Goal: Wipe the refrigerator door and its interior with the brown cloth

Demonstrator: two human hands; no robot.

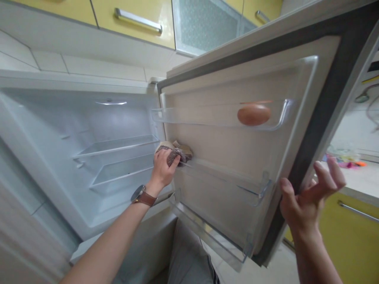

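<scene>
My left hand [163, 167], wearing a watch [138, 194] with a brown strap, is closed on a bunched brown and beige cloth [177, 154]. The cloth is at the hinge end of the clear middle shelf [225, 179] in the fridge door [219, 146]. My right hand [306, 201] is at the door's free edge, its thumb against the dark gasket [299, 165]. Its other fingers are spread and loosely bent beyond the edge. In the upper door shelf [198, 117] lies a reddish-brown egg-shaped object [254, 114].
The fridge interior [112, 118], at left, has clear shelves [121, 146]. A lower door shelf [213, 238] extends near my leg [189, 256]. Yellow cabinets [133, 19] hang above. To the right, a countertop [364, 175] bears small colourful items [351, 163].
</scene>
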